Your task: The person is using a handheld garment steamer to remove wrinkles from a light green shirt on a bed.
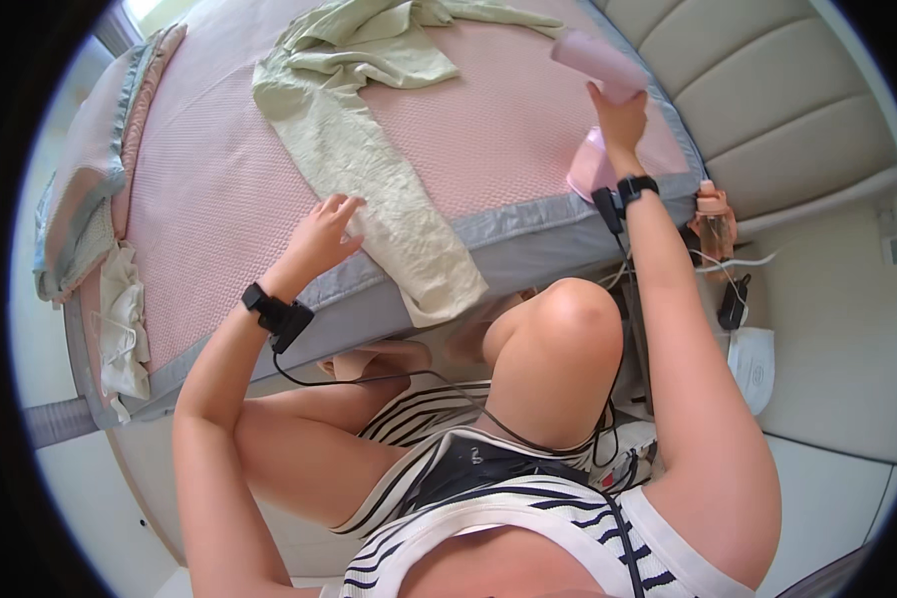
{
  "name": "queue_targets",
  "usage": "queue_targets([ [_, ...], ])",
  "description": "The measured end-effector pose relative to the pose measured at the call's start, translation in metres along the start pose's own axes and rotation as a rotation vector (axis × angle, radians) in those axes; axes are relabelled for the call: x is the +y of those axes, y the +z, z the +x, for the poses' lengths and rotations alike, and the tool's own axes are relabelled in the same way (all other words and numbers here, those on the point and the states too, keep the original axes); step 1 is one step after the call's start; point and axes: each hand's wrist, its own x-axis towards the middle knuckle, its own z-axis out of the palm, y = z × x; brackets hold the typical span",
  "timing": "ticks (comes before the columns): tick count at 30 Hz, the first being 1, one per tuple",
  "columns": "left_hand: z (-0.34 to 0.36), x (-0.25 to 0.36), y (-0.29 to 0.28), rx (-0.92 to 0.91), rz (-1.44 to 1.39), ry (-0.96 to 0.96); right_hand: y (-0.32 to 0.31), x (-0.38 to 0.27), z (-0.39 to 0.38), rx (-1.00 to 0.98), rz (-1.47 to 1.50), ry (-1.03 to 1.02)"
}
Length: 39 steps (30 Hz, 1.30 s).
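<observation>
A: Left hand?
B: Left hand (pixel 321 237) loose, fingers spread, fingertips at the left edge of the pale green garment (pixel 379 174). Cannot tell whether they press on it.
A: Garment position?
B: On the pink bed cover (pixel 209 199). One long section runs toward the person and hangs over the grey edge; the far part lies bunched.
A: Right hand?
B: Right hand (pixel 623 120) grasps a pink cylindrical device (pixel 596 62), motion-blurred, near the garment's far strip. A translucent pink piece (pixel 586 164) shows just beside the wrist; cannot tell whether the two join.
A: Surroundings?
B: Peach-capped bottle (pixel 713 217) beside the bed's right corner.
</observation>
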Motion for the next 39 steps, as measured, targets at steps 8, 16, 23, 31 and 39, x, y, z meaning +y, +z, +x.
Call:
queue_targets([
  [8,0.030,-0.041,0.019,0.219,-0.839,-0.942,0.018,0.027,0.009,-0.378,-0.106,-0.091],
  [16,0.038,-0.053,0.031,0.191,-1.203,-0.868,0.041,-0.006,0.024,-0.567,-0.323,-0.153],
  [23,0.035,-0.041,-0.001,0.348,-1.868,-0.788,-0.006,-0.100,-0.017,-0.994,-0.109,-0.665],
  [31,0.026,0.014,-0.007,-0.130,-1.704,-0.766,-0.056,-0.244,-0.082,-1.648,0.127,-0.426],
  [39,0.004,0.017,-0.013,-0.065,-1.756,-0.753,0.026,-0.179,-0.138,-1.667,0.559,0.453],
])
